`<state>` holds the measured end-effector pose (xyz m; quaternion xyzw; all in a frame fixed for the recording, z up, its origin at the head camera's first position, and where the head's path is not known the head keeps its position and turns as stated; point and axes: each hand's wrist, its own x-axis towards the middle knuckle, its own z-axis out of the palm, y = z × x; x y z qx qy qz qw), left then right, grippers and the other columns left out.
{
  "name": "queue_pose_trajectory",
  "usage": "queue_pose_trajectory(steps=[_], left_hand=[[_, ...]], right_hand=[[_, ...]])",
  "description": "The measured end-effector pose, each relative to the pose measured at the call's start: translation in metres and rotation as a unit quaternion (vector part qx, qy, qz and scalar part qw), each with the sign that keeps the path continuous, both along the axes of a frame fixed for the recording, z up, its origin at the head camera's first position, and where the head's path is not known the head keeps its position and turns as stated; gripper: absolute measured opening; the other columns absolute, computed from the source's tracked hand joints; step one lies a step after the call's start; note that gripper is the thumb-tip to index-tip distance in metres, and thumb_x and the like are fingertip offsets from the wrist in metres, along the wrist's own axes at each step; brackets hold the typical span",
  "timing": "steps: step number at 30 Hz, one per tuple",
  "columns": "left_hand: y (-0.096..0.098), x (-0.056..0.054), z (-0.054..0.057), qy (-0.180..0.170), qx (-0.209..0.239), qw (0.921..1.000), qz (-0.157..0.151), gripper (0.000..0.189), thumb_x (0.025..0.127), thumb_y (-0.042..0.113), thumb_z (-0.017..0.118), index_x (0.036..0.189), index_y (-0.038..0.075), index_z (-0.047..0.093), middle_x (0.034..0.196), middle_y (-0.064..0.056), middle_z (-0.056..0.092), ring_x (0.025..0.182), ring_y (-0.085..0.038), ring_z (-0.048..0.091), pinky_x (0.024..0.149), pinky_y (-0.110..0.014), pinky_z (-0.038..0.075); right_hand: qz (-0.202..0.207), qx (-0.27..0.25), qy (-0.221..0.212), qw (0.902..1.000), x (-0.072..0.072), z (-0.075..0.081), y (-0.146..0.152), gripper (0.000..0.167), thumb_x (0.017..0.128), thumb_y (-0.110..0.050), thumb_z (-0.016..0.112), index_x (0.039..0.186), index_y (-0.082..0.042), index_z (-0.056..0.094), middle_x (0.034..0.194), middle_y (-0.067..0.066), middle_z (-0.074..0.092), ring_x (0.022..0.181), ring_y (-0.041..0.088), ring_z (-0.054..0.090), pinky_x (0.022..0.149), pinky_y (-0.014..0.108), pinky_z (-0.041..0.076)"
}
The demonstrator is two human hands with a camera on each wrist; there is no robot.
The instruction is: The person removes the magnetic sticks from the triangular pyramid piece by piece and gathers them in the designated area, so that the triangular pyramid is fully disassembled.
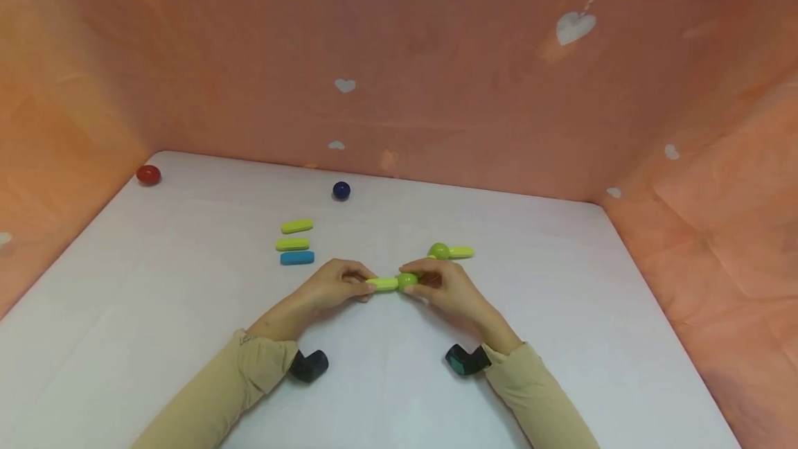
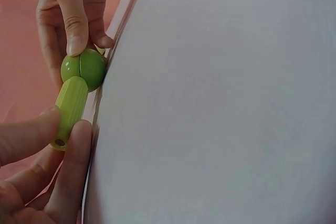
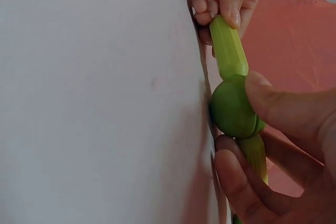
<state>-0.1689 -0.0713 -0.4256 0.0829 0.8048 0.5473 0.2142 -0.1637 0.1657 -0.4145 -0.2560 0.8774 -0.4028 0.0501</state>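
Thumb and fingers of my left hand [image 1: 337,284] pinch the near end of a yellow-green ribbed stick [image 2: 72,103]; a dark round spot shows in that end. The stick's other end meets a glossy green ball [image 3: 231,107], split by a thin seam. My right hand [image 1: 445,286] grips this ball between thumb and fingers. On the ball's far side a second yellow-green stick [image 3: 254,156] leads away, partly hidden by the right fingers. Just beyond the right hand, another green ball [image 1: 439,251] has a yellow-green stick [image 1: 461,252] against its right side.
Left of the hands lie two loose yellow-green sticks [image 1: 296,226] and a blue stick [image 1: 296,258]. Farther back are a dark blue ball [image 1: 341,190] and, at the far left corner, a red ball [image 1: 148,174]. Pinkish-orange cloth [image 1: 436,89] surrounds the white table [image 1: 386,393].
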Motion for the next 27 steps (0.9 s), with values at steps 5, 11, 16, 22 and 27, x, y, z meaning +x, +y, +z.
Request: queue_pose_trajectory(steps=[5, 11, 16, 22, 27], left_hand=[[0.003, -0.003, 0.003, 0.000, 0.003, 1.0000, -0.008, 0.021, 0.091, 0.009, 0.064, 0.108, -0.003, 0.067, 0.084, -0.006, 0.068, 0.072, -0.007, 0.061, 0.073, -0.021, 0.051], [0.005, -0.006, 0.003, -0.010, 0.009, 0.9999, -0.002, 0.022, 0.090, 0.009, 0.065, 0.109, -0.002, 0.067, 0.087, -0.006, 0.067, 0.071, -0.007, 0.062, 0.074, -0.021, 0.051], [0.004, -0.006, 0.002, -0.030, 0.032, 0.9991, 0.000, 0.023, 0.091, 0.006, 0.064, 0.110, -0.006, 0.064, 0.087, -0.008, 0.066, 0.070, -0.006, 0.062, 0.075, -0.022, 0.054], [0.001, -0.006, 0.002, -0.037, 0.022, 0.9991, 0.001, 0.023, 0.091, 0.008, 0.063, 0.111, -0.005, 0.064, 0.087, -0.008, 0.067, 0.071, -0.007, 0.063, 0.075, -0.022, 0.053], [-0.011, -0.004, -0.001, -0.047, 0.032, 0.9984, -0.009, 0.024, 0.092, 0.009, 0.063, 0.111, -0.005, 0.064, 0.085, -0.006, 0.066, 0.071, -0.007, 0.063, 0.075, -0.022, 0.052]], right_hand=[[-0.017, 0.004, -0.010, 0.9998, -0.002, 0.003, 0.003, 0.031, 0.085, -0.013, 0.072, 0.115, -0.007, 0.069, 0.111, 0.007, 0.069, 0.090, 0.014, 0.062, 0.078, 0.023, 0.052], [-0.008, 0.005, -0.007, 0.9999, -0.005, 0.003, 0.005, 0.030, 0.086, -0.013, 0.071, 0.116, -0.006, 0.069, 0.112, 0.008, 0.068, 0.091, 0.016, 0.062, 0.079, 0.024, 0.052], [-0.008, 0.005, -0.014, 0.9999, -0.006, 0.002, 0.004, 0.030, 0.086, -0.013, 0.071, 0.116, -0.007, 0.069, 0.112, 0.007, 0.068, 0.091, 0.015, 0.061, 0.079, 0.023, 0.052], [-0.007, 0.006, -0.020, 0.9998, -0.006, 0.001, 0.002, 0.030, 0.087, -0.014, 0.071, 0.116, -0.009, 0.069, 0.113, 0.006, 0.068, 0.090, 0.014, 0.060, 0.078, 0.023, 0.051], [-0.001, 0.002, -0.027, 0.9996, -0.005, -0.002, 0.003, 0.029, 0.087, -0.013, 0.070, 0.116, -0.008, 0.069, 0.112, 0.008, 0.068, 0.090, 0.014, 0.060, 0.078, 0.024, 0.051]])
